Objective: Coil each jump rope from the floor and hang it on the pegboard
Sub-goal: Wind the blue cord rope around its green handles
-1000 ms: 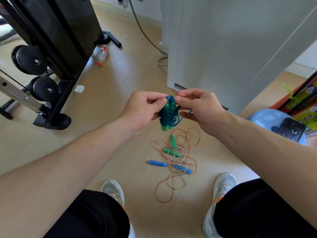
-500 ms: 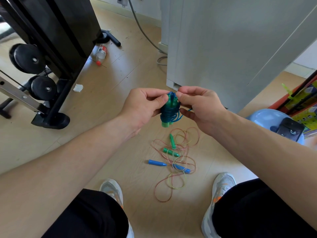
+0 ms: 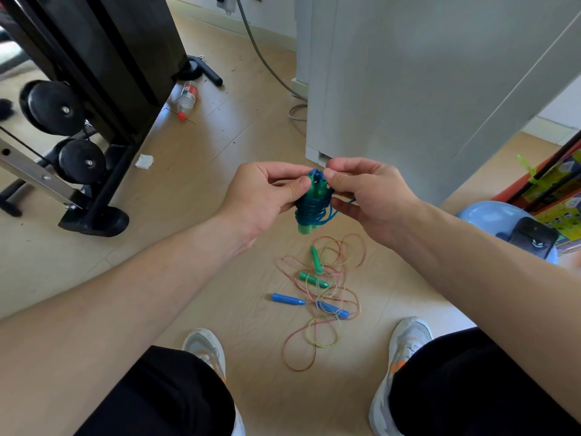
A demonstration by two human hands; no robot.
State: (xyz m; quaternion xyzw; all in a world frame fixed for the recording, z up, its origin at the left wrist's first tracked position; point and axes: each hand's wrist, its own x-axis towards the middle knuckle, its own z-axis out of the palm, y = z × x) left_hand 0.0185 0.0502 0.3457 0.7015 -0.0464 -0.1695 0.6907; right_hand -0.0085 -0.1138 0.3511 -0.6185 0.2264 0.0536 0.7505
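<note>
Blue-corded jump rope (image 3: 312, 206) pinched by both hands.

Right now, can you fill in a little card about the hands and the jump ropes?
left hand: fingers grip the bundle near its top
right hand: fingers pinch the blue cord at the bundle's top
bundle: blue rope wound up tight, green ends showing, held above the floor
tangle: uncoiled thin ropes lying on the floor, with green and blue handles
pegboard: not in view
</note>
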